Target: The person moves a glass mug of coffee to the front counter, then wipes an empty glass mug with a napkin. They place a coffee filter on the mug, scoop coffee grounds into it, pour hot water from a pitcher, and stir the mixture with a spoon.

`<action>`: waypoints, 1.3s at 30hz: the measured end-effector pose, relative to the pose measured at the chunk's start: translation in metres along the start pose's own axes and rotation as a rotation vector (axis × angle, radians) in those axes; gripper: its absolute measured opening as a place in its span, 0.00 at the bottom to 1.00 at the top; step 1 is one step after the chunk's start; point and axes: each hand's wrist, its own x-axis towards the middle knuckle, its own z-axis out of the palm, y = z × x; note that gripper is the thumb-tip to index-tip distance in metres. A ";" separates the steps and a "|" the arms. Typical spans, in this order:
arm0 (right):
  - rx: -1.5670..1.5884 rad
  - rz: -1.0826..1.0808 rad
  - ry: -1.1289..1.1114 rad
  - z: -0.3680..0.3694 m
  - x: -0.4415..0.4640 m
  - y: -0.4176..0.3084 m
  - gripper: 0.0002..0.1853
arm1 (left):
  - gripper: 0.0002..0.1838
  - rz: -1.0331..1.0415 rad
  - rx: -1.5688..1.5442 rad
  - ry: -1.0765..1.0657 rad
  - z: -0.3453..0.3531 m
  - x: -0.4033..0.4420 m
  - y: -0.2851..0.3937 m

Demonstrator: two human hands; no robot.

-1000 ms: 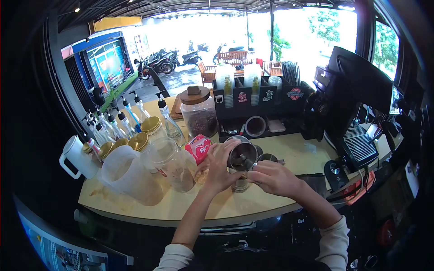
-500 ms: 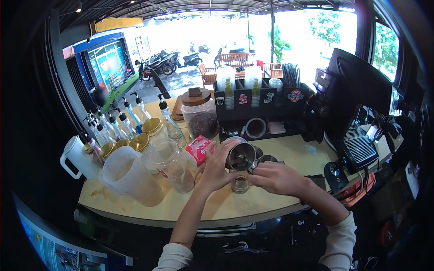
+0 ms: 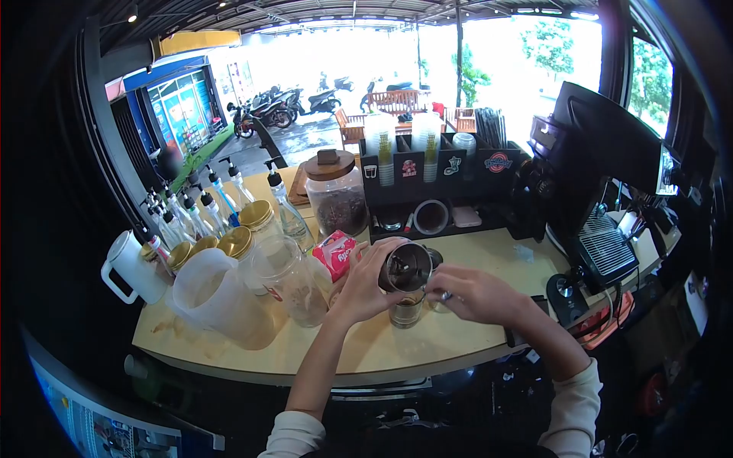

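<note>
My left hand [image 3: 365, 284] is wrapped around a metal cup [image 3: 408, 267], tipped so that its mouth faces me and some dark content shows inside. Right below the cup, a small clear glass [image 3: 405, 313] stands on the counter with brownish liquid in it. My right hand [image 3: 482, 296] is closed just right of the cup, pinching a small shiny metal utensil [image 3: 445, 295] that looks like a spoon. Most of it is hidden by the fingers. A red and white packet [image 3: 334, 255] lies beyond my left hand.
Left on the counter [image 3: 351, 355] stand a clear jug [image 3: 290, 282], a frosted pitcher [image 3: 217, 298], a white kettle [image 3: 134, 267], gold-lidded jars and several pump bottles. Behind are a wood-lidded jar [image 3: 336, 195] and a black cup organizer [image 3: 447, 179]; a coffee grinder or machine [image 3: 607, 244] is right.
My right hand has drawn slightly right, away from the cup's rim, with the metal utensil. The cup in my left hand has shifted a little and hangs over the glass.
</note>
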 end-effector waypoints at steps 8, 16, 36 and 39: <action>-0.432 -0.231 0.156 0.011 0.001 0.000 0.11 | 0.42 -0.115 -0.134 0.196 0.017 -0.005 -0.001; -0.414 -0.249 0.227 -0.003 0.007 -0.015 0.13 | 0.42 -0.140 -0.124 0.203 0.022 -0.006 -0.001; -0.179 -0.170 0.305 0.011 0.001 0.010 0.14 | 0.45 -0.160 -0.387 0.141 0.026 -0.011 -0.001; -0.061 -0.014 0.223 0.009 0.001 0.009 0.12 | 0.45 -0.127 -0.287 0.149 0.021 -0.010 0.004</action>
